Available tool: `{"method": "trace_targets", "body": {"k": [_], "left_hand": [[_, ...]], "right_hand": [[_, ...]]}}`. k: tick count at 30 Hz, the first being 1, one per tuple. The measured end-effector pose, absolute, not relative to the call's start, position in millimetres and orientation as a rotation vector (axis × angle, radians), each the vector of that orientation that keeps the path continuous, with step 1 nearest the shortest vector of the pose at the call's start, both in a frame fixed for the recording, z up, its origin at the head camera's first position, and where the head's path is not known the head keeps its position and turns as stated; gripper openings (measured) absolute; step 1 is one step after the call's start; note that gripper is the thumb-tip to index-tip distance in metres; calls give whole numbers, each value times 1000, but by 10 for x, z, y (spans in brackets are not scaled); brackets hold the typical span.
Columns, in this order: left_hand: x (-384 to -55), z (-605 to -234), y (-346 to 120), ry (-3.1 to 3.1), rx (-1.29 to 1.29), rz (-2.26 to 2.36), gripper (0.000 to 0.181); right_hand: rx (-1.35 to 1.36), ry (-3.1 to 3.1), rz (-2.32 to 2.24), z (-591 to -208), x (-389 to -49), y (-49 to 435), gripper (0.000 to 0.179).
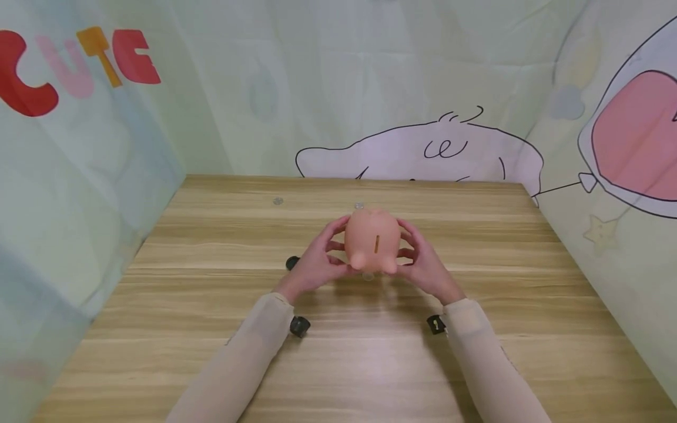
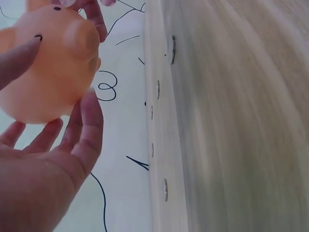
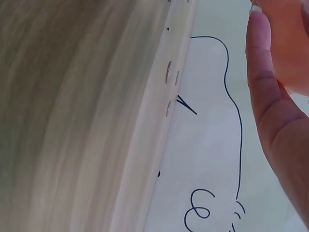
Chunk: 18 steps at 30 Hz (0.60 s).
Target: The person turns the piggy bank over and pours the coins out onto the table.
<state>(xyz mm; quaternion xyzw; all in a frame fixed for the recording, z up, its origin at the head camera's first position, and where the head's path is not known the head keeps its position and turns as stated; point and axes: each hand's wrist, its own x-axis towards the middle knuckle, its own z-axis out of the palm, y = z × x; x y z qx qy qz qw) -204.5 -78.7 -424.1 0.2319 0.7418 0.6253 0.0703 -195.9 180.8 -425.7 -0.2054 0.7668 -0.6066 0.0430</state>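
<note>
A pink piggy bank (image 1: 365, 235) is held up above the table between two hands, its coin slot (image 1: 377, 244) facing the head camera. My left hand (image 1: 315, 262) grips its left side, thumb near the underside and fingers spread around the body. On the opposite side my right hand (image 1: 429, 268) holds it in the same way. The left wrist view shows the pig's snout and dark eyes on the piggy bank (image 2: 53, 72), off the table surface. One coin (image 1: 368, 276) lies on the table just below it in the head view.
More coins lie on the wooden table (image 1: 211, 247): one coin (image 1: 278, 201) at the back left and another coin (image 1: 359, 205) behind the piggy bank. Small black devices (image 1: 300, 326) sit at the wrists. Printed cloth walls (image 1: 238, 88) border the table at the back and sides.
</note>
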Motion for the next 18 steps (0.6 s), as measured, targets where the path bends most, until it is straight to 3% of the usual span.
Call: {"method": "trace_targets", "body": {"k": [8,12,15,18], "left_hand": [[-2076,-4174,-791,2153,569,1826,83],[-2076,-4172,-781,2199,465,1736,68],[-2062,-4175,-762,2255,378,1652,54],[-2033,-4164,-715,2316,316,1575,61]], "right_hand": [[-592,2150,-1844,-4204,-1970,1973,93],[-540,2189,-1751,-4180,-1970,1985,79],[-471,2254,-1662,-4181,-1983,1945,55],[-390,2294,-1608,-4191,-1993,1886,42]]}}
